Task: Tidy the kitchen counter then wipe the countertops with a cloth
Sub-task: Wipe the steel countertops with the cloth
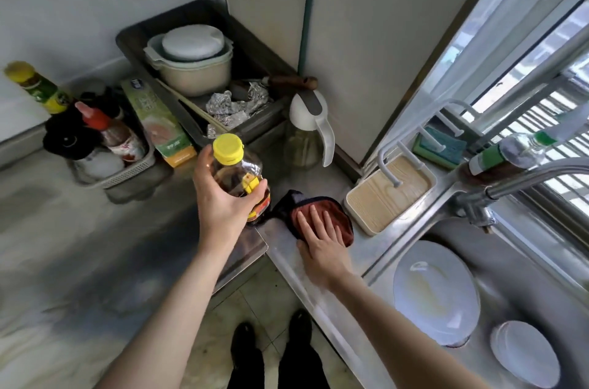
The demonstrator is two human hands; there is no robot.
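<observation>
- Two grips in view, both engaged.
- Left grip point(223, 203) — fingers and thumb curled round the shoulder of a yellow-capped bottle point(237, 170), which it holds clear above the surface point(280, 251) near the inner corner.
- Right grip point(322, 235) — fingers straight and flat, clasping nothing, pressing the cloth point(345, 213) down onto the steel strip beside the sink point(516, 267).
- Cloth: red-brown face up, a dark fold trailing toward the bottle, just beside a wood-grain tray point(389, 197).
- Grouped already: sauce bottles in a grey basket point(127, 173); a pot and crumpled foil in a dark tray point(255, 47).
- Loose by the corner: a green box point(159, 127) and an oil dispenser point(307, 124).
- In the sink: white plates point(436, 290), two, apart.
- Progress, as a judgement: tidying looks largely done and wiping is under way. The bottle is probably raised so the cloth can pass beneath it. The broad left run appears left to wipe, though blur prevents certainty.
</observation>
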